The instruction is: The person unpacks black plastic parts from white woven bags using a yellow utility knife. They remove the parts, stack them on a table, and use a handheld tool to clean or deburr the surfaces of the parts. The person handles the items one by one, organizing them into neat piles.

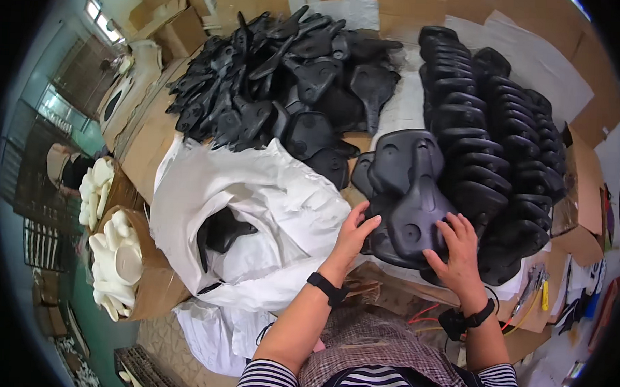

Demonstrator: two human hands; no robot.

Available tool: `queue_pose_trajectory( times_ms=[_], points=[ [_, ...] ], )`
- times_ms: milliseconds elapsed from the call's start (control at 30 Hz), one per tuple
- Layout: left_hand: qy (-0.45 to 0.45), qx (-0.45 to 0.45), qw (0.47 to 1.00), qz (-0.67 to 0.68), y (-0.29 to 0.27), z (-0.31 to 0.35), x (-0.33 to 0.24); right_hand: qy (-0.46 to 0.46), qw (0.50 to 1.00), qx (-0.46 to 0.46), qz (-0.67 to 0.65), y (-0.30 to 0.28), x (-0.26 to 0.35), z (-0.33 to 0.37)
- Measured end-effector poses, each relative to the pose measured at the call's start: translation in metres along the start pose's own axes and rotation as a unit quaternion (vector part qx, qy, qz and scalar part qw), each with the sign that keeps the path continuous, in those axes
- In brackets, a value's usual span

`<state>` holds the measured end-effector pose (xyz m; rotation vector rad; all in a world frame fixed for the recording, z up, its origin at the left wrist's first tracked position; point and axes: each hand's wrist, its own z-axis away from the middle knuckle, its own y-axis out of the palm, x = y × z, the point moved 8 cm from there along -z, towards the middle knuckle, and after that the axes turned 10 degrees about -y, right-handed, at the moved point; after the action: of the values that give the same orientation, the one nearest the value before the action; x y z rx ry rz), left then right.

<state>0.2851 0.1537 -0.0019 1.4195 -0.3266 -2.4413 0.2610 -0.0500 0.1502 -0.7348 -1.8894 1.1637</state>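
Observation:
In front of me lies a small stack of black bicycle saddles, the top bicycle saddle (pixel 422 204) with its wide end toward me. Beneath it, another saddle points the other way, its wide end (pixel 389 162) showing at the far left. My left hand (pixel 351 237) is at the stack's left edge, thumb and fingers apart; some fingertips are hard to make out there. My right hand (pixel 460 257) rests with spread fingers on the right side of the top saddle's wide end, the thumb at its near edge.
A white woven sack (pixel 282 220) stands open on the left, a black piece inside. Behind it is a jumbled heap of black saddles (pixel 314 77). Long nested rows of saddles (pixel 463 117) lie right. Boxes of cream-coloured pieces (pixel 120 255) stand far left; tools (pixel 535 287) lie near right.

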Motion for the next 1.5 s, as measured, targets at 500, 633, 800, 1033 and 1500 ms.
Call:
queue_pose_trajectory(
  times_ms=[500, 633, 800, 1033, 1500],
  points=[
    [-0.007, -0.621, 0.778, -0.090, -0.480, 0.104, 0.070, -0.208, 0.894, 0.182, -0.353, 0.208, 0.222, -0.041],
    [-0.042, -0.670, 0.625, -0.399, -0.517, 0.121, 0.012, -0.222, 0.887, 0.197, -0.353, 0.293, 0.260, -0.068],
    [-0.235, -0.434, 0.696, -0.521, -0.605, 0.129, 0.025, -0.272, 0.891, 0.157, -0.329, 0.381, 0.310, -0.123],
    [-0.151, -0.390, 0.751, -0.511, -0.587, 0.181, 0.064, -0.233, 0.940, 0.241, -0.060, 0.449, 0.294, -0.140],
    [-0.250, -0.576, 0.718, -0.299, -0.614, 0.199, 0.143, -0.125, 0.888, 0.238, -0.374, 0.425, 0.325, -0.188]
  ],
)
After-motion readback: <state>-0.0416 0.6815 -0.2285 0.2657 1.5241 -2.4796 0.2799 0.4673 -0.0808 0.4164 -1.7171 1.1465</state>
